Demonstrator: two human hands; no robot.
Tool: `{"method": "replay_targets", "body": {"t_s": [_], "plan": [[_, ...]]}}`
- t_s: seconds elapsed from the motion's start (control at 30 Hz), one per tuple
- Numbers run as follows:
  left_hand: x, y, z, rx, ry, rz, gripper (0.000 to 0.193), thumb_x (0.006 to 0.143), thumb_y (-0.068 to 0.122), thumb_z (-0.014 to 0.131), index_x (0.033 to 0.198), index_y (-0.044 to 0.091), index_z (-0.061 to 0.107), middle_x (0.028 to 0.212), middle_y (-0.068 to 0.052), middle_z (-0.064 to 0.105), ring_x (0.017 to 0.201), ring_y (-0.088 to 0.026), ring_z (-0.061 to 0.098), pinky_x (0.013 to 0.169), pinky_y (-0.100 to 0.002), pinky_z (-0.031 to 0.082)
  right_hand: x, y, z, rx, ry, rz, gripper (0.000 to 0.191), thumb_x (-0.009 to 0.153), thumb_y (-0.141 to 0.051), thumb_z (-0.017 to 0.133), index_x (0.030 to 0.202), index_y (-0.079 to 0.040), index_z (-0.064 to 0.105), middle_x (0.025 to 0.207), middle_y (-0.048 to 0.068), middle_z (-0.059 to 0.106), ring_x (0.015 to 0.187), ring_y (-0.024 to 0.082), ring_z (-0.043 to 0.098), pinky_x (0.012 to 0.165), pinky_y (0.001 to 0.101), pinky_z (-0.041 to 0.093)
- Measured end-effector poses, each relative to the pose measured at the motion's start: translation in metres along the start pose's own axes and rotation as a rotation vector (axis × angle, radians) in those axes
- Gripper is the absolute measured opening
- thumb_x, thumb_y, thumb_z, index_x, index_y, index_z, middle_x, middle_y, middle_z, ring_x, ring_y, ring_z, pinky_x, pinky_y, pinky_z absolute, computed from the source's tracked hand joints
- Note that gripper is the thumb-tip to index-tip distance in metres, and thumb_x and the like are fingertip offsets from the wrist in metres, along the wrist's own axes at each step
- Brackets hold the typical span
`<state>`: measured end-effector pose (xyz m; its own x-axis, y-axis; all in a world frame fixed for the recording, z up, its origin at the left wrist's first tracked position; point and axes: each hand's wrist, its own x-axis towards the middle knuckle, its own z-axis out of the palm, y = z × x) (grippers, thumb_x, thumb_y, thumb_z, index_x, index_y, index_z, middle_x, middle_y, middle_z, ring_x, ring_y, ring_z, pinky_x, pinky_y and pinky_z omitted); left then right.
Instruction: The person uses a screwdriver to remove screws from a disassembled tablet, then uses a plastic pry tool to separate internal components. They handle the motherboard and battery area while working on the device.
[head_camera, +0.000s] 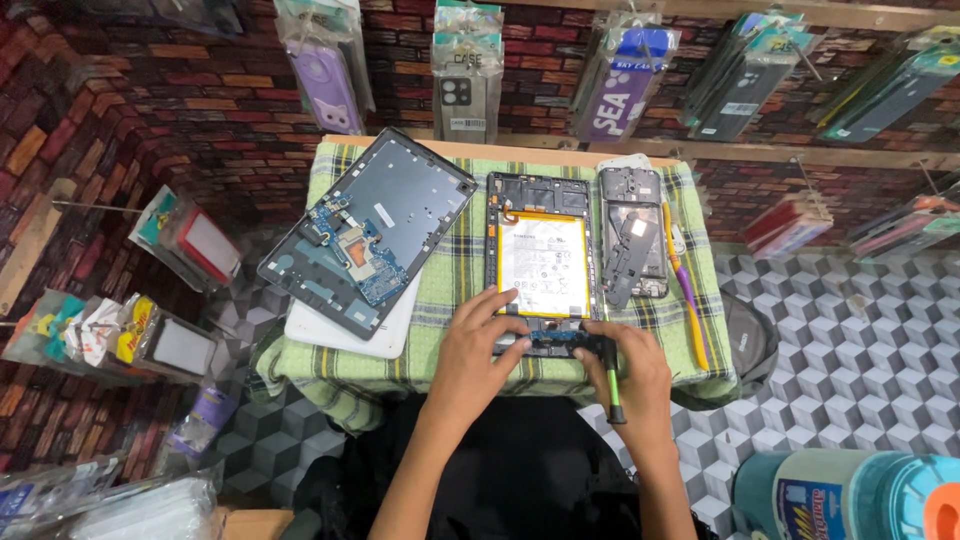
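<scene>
Here the opened tablet (543, 262) lies under both hands' fingers (500, 318), right fingers pinching a screwdriver (611, 385).

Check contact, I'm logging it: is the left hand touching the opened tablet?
Touching. Head view shows left hand fingers pressing the opened tablet's lower edge.

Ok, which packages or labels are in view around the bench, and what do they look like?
Clear hanging packet with purple phone case: wall, top left.
Clear packet with grey phone case: top centre.
Blue-carded clear packet: right of it.
Dark case packets: top right.
White rectangular battery label: opened tablet, under both hands.
Teal cylindrical container's label: bottom right.
</scene>
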<state>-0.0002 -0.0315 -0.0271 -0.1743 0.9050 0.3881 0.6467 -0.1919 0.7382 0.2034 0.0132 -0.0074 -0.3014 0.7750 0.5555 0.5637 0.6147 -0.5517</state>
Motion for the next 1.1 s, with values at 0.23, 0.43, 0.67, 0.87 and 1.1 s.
{"method": "replay_targets", "body": {"t_s": [0.23, 0.43, 0.67, 0.87, 1.1], "plan": [[-0.003, 0.0, 0.009, 0.016, 0.17, 0.049, 0.009, 0.09, 0.011, 0.072, 0.096, 0.004, 0.074, 0.127, -0.01, 0.071, 0.13, -0.032, 0.06, 0.107, -0.044, 0.047, 0.002, 0.015, -0.001, 0.144, 0.034, 0.101, 0.026, 0.087, -0.012, 0.078, 0.11, -0.006, 0.068, 0.105, 0.007, 0.076, 0.09, 0.023, 0.072, 0.079, 0.0351, 0.054], [-0.004, 0.009, -0.01, -0.1, 0.285, -0.035, 0.011, 0.091, 0.008, 0.07, 0.1, 0.003, 0.075, 0.115, -0.009, 0.076, 0.105, -0.027, 0.074, 0.089, -0.037, 0.059, -0.003, 0.017, 0.006, -0.081, 0.114, 0.107, 0.018, 0.094, -0.011, 0.07, 0.112, -0.007, 0.07, 0.101, 0.012, 0.072, 0.09, 0.03, 0.068, 0.08, 0.0402, 0.052], [0.008, -0.013, -0.09, 0.7, 0.719, 0.123, 0.006, 0.105, 0.008, 0.073, 0.109, 0.005, 0.072, 0.114, -0.006, 0.072, 0.111, -0.024, 0.068, 0.095, -0.038, 0.057, -0.006, 0.015, 0.016, -0.143, 0.182, 0.009, 0.018, 0.093, -0.004, 0.066, 0.111, -0.007, 0.068, 0.103, 0.012, 0.072, 0.098, 0.033, 0.066, 0.084, 0.0435, 0.052], [0.027, -0.039, -0.113, 1.003, 0.675, 0.078, 0.013, 0.094, 0.02, 0.08, 0.103, 0.013, 0.077, 0.121, 0.005, 0.074, 0.124, -0.02, 0.063, 0.083, -0.038, 0.051, -0.007, 0.015, 0.021, -0.146, 0.224, -0.013, 0.018, 0.094, -0.003, 0.065, 0.111, -0.007, 0.068, 0.104, 0.011, 0.072, 0.098, 0.033, 0.066, 0.084, 0.0431, 0.052], [0.025, -0.044, -0.116, 0.699, 0.491, -0.037, 0.015, 0.09, 0.019, 0.078, 0.102, 0.01, 0.079, 0.124, -0.002, 0.072, 0.124, -0.027, 0.06, 0.094, -0.044, 0.051, -0.006, 0.014, 0.021, -0.152, 0.226, -0.011, 0.017, 0.094, -0.002, 0.065, 0.111, -0.006, 0.067, 0.103, 0.012, 0.071, 0.098, 0.033, 0.066, 0.085, 0.0431, 0.052]]}}
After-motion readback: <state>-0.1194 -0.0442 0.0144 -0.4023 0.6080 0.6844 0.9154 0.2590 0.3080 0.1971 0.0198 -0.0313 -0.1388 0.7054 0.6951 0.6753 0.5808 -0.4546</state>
